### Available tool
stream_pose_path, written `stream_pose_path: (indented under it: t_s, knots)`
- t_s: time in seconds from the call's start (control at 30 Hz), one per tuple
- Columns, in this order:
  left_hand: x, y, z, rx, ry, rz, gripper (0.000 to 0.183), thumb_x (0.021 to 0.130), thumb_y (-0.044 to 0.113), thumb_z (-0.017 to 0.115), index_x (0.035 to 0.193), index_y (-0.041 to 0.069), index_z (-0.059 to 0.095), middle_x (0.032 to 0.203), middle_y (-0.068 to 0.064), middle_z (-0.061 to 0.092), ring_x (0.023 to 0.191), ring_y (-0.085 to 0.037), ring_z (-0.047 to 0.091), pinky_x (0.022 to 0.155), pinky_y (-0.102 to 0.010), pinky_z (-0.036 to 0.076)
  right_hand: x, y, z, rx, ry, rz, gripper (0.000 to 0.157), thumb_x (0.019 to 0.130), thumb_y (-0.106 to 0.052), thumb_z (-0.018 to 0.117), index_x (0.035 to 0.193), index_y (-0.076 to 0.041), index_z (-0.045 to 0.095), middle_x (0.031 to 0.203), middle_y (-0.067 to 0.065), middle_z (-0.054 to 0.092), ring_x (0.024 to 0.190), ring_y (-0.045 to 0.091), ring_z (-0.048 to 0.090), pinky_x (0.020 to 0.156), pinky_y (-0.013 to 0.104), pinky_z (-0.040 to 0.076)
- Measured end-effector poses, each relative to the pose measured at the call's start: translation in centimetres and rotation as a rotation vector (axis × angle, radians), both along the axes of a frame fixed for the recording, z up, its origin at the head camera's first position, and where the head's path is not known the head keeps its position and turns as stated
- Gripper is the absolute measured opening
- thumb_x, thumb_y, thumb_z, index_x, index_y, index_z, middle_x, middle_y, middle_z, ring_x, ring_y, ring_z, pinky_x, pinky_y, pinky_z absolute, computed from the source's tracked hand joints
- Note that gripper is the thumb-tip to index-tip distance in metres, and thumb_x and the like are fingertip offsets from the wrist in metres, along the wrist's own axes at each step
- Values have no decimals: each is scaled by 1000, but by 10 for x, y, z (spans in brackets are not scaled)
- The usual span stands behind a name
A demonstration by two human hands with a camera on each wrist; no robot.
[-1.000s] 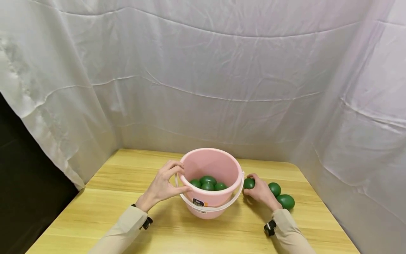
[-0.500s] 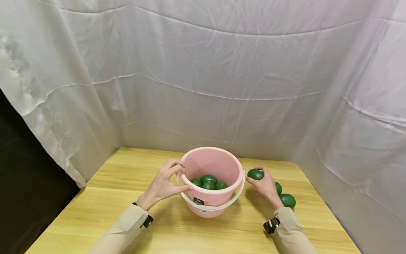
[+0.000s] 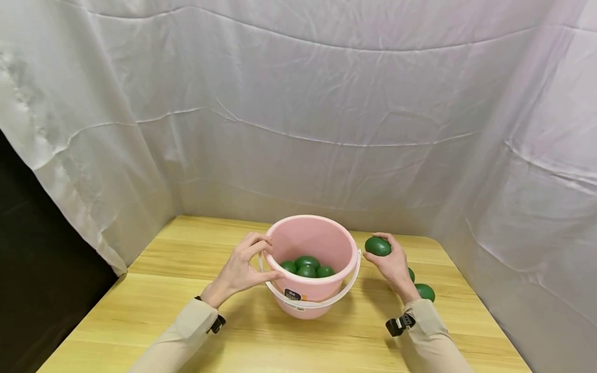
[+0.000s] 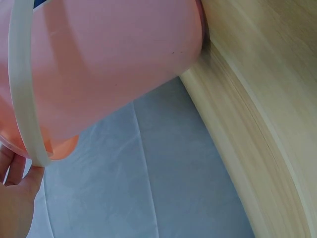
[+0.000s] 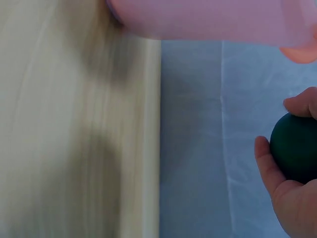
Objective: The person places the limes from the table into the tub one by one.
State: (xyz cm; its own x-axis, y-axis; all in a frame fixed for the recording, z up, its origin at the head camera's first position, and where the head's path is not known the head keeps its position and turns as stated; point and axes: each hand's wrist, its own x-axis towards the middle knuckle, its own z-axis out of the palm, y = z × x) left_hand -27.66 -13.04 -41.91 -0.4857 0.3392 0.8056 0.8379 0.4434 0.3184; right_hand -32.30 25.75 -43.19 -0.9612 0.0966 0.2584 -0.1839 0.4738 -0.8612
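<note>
A pink bucket [image 3: 311,290] with a white handle [image 3: 342,298] stands on the table, several green avocados [image 3: 307,262] lying in its bottom. At its left rim my left hand [image 3: 240,269] holds on, thumb at the front and fingers at the back edge. The left wrist view shows the bucket's side [image 4: 114,59] and a few of that hand's fingertips [image 4: 32,176] by the handle's end. To the right of the bucket, my right hand [image 3: 392,264] grips one avocado [image 3: 378,246] between thumb and fingers, raised over the table at about rim height.
Two more avocados [image 3: 425,292] lie on the wooden table [image 3: 261,347] behind and right of my right wrist, one mostly hidden by it. Grey-white curtains [image 3: 317,129] enclose the table at the back and sides. A dark gap [image 3: 42,269] shows at the left.
My right hand has lifted the avocado from the table beside the bucket, moving up and slightly right in the head view. My left hand and the bucket have stayed in place.
</note>
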Motion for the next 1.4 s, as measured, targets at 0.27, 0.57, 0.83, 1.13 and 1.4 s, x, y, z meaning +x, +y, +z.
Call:
stream_pose_path:
  t_s: [0.27,0.57,0.83,1.13,1.4]
  knots:
    - [-1,0,-1,2,-4,1,52,71,59,80,95,15,65,111,-9,63,107,-17,54,92,-38,50,6,-8,10,-53,87,2,56,81,-23,81,132,-21,56,130,13,56,102,31,57,79,33,50]
    - [-2,1,-2,21,-3,-4,54,69,59,81,96,15,66,111,-10,64,107,-18,55,92,-39,50,17,-24,26,-133,199,47,60,82,-14,80,135,-18,53,131,6,56,101,21,55,80,31,50]
    - [-3,2,-4,39,7,-9,55,70,61,80,96,15,67,111,-11,64,106,-18,55,92,-36,50,31,-44,46,-205,228,108,64,81,-7,79,134,-12,45,128,2,53,103,20,55,81,26,51]
    - [-2,2,-5,33,-16,-7,56,71,61,79,95,12,66,112,-10,64,107,-18,55,92,-38,50,36,-61,60,-206,239,153,63,80,-8,81,133,-11,47,126,4,56,104,21,57,83,27,52]
    - [-1,3,-4,30,-8,2,52,70,60,80,94,16,65,112,-8,63,108,-17,55,92,-39,51,30,-68,59,-150,198,189,64,81,-16,81,134,-13,44,129,8,55,107,27,56,87,36,51]
